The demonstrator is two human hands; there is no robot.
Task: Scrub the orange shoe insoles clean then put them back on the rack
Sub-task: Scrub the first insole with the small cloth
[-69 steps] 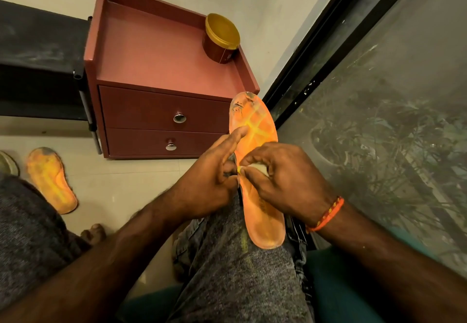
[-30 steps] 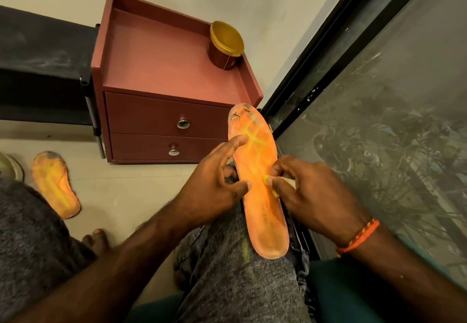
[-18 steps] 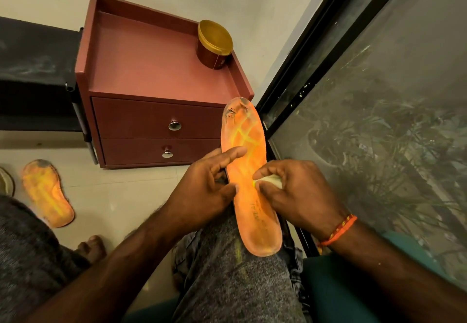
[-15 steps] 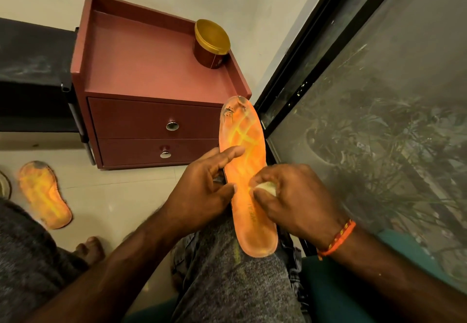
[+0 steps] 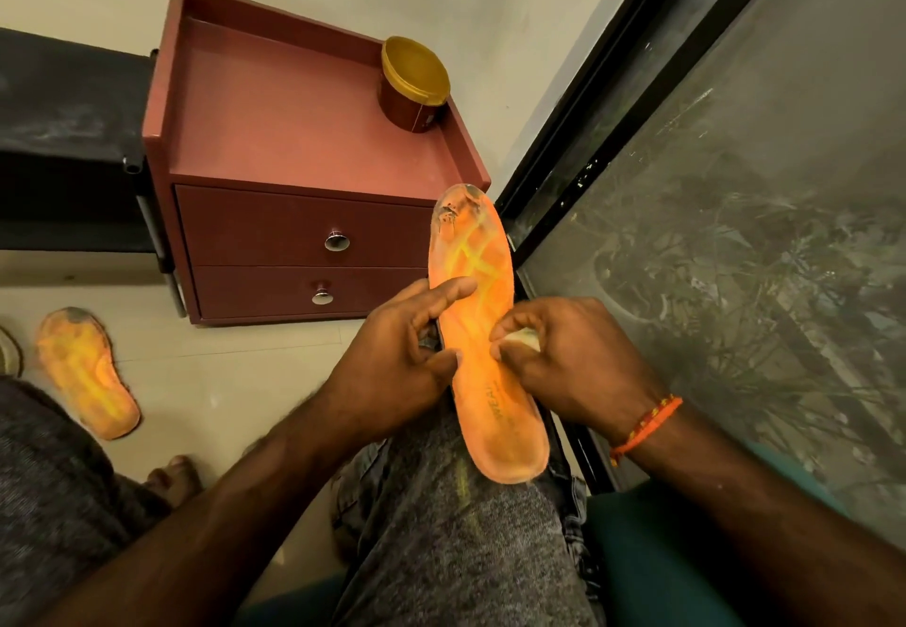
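Note:
An orange insole (image 5: 483, 332) with yellow lines and a dirty toe lies along my right thigh, toe pointing away. My left hand (image 5: 397, 361) grips its left edge, thumb and index finger on top. My right hand (image 5: 564, 361) pinches a small pale scrubbing pad (image 5: 522, 338) and presses it on the insole's right side at mid-length. A second orange insole (image 5: 88, 374) lies on the floor at the far left.
A maroon two-drawer cabinet (image 5: 304, 229) stands ahead with a gold-lidded jar (image 5: 414, 84) on top. A dark rack (image 5: 68, 146) is at the left. A glass window with a black frame (image 5: 578, 136) runs along the right. My bare foot (image 5: 174, 474) rests on the tiled floor.
My right hand has rubbed the pad back and forth across the middle of the insole. My left hand has kept its grip on the insole's edge.

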